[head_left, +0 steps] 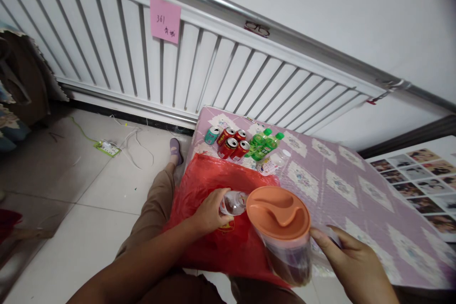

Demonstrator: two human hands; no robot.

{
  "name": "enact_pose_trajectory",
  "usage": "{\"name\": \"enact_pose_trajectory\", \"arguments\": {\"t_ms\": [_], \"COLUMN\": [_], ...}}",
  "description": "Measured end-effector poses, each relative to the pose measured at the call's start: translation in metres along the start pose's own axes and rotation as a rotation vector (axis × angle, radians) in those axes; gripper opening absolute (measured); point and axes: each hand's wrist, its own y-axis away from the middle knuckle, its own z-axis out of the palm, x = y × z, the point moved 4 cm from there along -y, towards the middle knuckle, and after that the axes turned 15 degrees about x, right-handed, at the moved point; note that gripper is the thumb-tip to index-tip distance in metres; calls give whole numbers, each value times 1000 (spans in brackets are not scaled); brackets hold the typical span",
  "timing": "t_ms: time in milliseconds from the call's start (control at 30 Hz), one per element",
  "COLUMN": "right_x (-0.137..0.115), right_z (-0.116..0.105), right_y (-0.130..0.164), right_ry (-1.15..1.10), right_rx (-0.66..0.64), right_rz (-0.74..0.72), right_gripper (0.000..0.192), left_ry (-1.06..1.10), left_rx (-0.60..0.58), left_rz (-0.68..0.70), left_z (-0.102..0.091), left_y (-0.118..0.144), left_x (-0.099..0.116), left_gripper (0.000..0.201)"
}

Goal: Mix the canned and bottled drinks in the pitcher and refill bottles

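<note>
My left hand (213, 211) is closed round a small clear plastic bottle (235, 203), tilted with its open-looking mouth toward the right. By its handle, my right hand (351, 256) grips a clear plastic pitcher (290, 261) with an orange lid (280, 211). The pitcher's lid is close beside the bottle's mouth; whether they touch I cannot tell. Some dark liquid seems to be inside the pitcher, though it is blurred. Beneath both hands lies a red plastic bag (210, 175), spread over the bed's corner and my lap.
On the purple patterned bed (302, 178) stand several drink cans (228, 148), green bottles (263, 146) and a clear bottle with a white cap (274, 162). A white radiator (199, 66) with a pink note (165, 19) runs behind. A power strip (107, 147) with cables lies on the floor.
</note>
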Motion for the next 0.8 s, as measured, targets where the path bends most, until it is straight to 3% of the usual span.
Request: {"name": "enact_pose_trajectory", "arguments": {"t_ms": [800], "right_x": [-7], "right_z": [0], "right_y": [2], "right_ry": [-15], "right_rx": [0], "right_rz": [16], "right_gripper": [29], "left_ry": [10], "left_rx": [13], "left_rz": [-5], "left_z": [1], "left_y": [1], "left_x": [-4], "left_gripper": [78]}}
